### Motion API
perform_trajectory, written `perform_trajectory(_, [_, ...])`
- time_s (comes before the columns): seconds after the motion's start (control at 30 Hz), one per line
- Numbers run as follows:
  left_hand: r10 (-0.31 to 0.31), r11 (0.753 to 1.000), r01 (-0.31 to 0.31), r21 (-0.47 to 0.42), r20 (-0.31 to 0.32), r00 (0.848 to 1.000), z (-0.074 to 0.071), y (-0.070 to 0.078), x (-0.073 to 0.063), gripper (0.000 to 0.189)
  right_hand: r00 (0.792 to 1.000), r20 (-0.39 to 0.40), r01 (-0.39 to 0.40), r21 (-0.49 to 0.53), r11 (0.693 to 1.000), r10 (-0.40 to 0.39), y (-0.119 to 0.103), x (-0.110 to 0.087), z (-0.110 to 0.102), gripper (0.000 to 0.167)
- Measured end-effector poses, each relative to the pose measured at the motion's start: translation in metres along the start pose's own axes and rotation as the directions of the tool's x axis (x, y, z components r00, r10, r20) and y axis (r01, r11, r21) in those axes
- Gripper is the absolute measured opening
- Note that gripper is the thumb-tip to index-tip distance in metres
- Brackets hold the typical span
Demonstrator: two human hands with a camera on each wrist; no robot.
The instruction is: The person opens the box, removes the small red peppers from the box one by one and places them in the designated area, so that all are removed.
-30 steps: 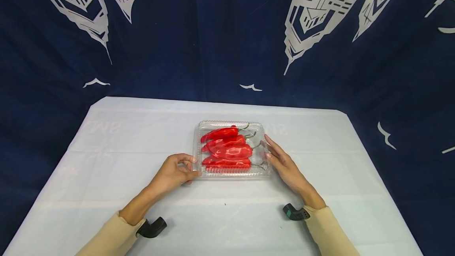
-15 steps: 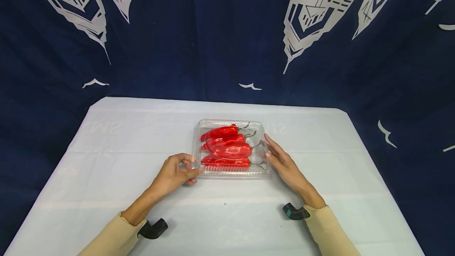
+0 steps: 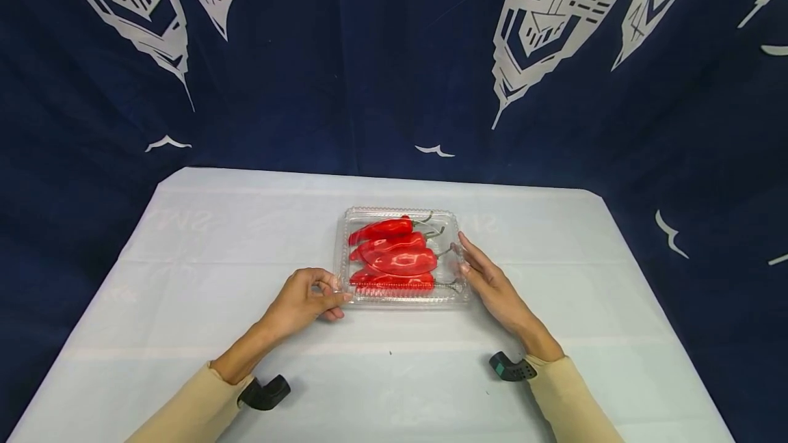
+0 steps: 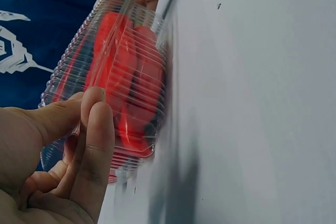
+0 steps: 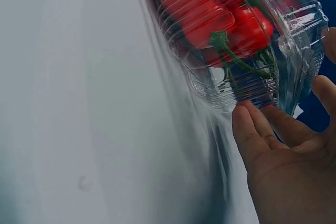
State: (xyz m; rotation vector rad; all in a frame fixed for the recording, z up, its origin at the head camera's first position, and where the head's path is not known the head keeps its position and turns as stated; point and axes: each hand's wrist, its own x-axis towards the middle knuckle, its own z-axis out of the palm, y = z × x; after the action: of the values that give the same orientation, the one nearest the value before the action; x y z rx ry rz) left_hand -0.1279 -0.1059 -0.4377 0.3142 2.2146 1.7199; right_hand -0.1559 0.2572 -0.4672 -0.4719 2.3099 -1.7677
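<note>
Left hand (image 3: 304,298): pinching the near left corner
Right hand (image 3: 497,291): fingers extended, touching the opposite side
Box (image 3: 406,301): between both hands, on the table (image 3: 394,405); probably light, slick, easily dented; best held by rim
Peppers (image 3: 403,262): inside, probably firm
</note>
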Motion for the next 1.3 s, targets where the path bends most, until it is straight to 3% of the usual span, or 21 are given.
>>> perform_trajectory(0.6, [-0.1,0.994,0.104,-0.042,0.096,0.99,-0.006,0.014,0.002,0.018,0.999,0.0,-0.038,-0.006,0.999,0.038,0.0,0.0,0.0,0.06])
perform_trajectory(0.8, [-0.127,0.986,0.132,-0.105,0.049,0.991,-0.005,0.003,0.004,0.019,1.0,0.002,-0.027,-0.004,1.0,0.027,0.001,0.0,0.001,0.06])
perform_trajectory(1.03, [-0.166,0.96,0.155,-0.232,-0.028,0.986,-0.002,-0.004,0.0,0.03,0.999,-0.003,-0.034,-0.028,0.999,0.034,0.001,0.002,0.0,0.06])
perform_trajectory(1.17, [-0.168,0.956,0.153,-0.252,-0.039,0.985,-0.001,-0.002,-0.001,0.04,0.999,-0.007,-0.044,-0.034,0.998,0.044,0.001,0.003,0.0,0.06])
perform_trajectory(1.3, [-0.167,0.956,0.154,-0.25,-0.035,0.985,0.0,-0.002,-0.001,0.033,0.999,0.0,-0.044,-0.029,0.999,0.044,0.0,0.003,0.001,0.059])
